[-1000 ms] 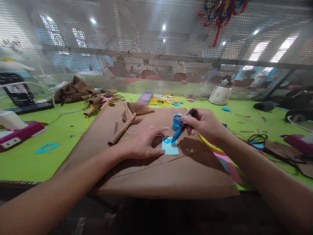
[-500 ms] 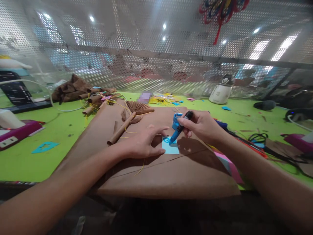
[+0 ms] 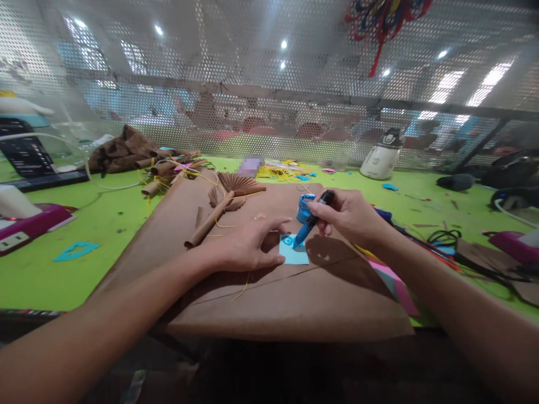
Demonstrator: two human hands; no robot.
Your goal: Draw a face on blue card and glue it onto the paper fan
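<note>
Right hand (image 3: 345, 216) is pinching blue marker (image 3: 311, 220), tip touching blue paper square (image 3: 293, 252) on brown kraft sheet (image 3: 295, 297). Left hand (image 3: 248, 247) is lying flat, pinning its edge. Risk: square sliding under the stroke, smearing ink.

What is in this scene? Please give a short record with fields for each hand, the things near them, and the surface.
left hand: pressed flat on the brown paper, fingertips at the blue card's edge
right hand: grips a blue marker, tip on the blue card
near the hands: blue tape roll, folded paper fan
surface: green table
</note>
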